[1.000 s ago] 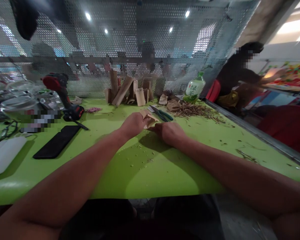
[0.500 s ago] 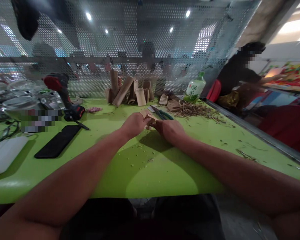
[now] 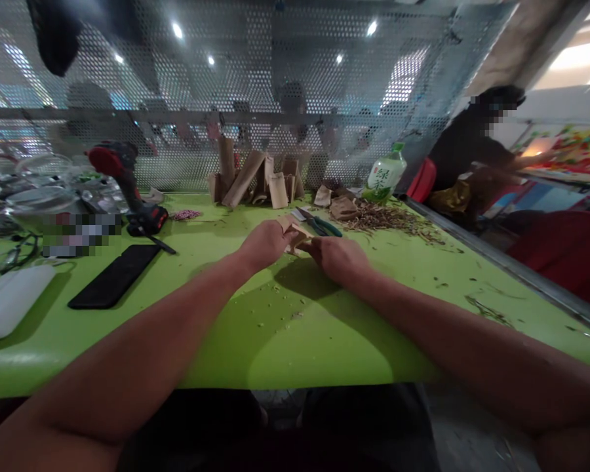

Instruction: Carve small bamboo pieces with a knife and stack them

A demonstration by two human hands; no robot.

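Note:
My left hand [image 3: 264, 245] is closed on a thin tan piece [image 3: 302, 232], which looks like wood or stiff card. The fingers of my right hand [image 3: 343, 259] pinch the same piece at its right end. Both hands hold it just above the green table [image 3: 324, 354], and fingers hide much of its shape. Just behind it lies a pair of pliers [image 3: 324, 226] with dark green handles. Pale crumbs [image 3: 275, 305] are scattered on the table below and in front of the hands.
Brown pieces [image 3: 246, 178] stand at the mesh screen, beside a green-labelled bottle [image 3: 384, 174] and dry stalks [image 3: 388, 218]. At left are a power drill [image 3: 122, 187], a black phone-like slab [image 3: 115, 276] and a white case [image 3: 14, 301]. A person [image 3: 465, 141] sits at right.
My right hand has shifted slightly right, and more of the tan piece shows between the hands. The left hand has hardly moved.

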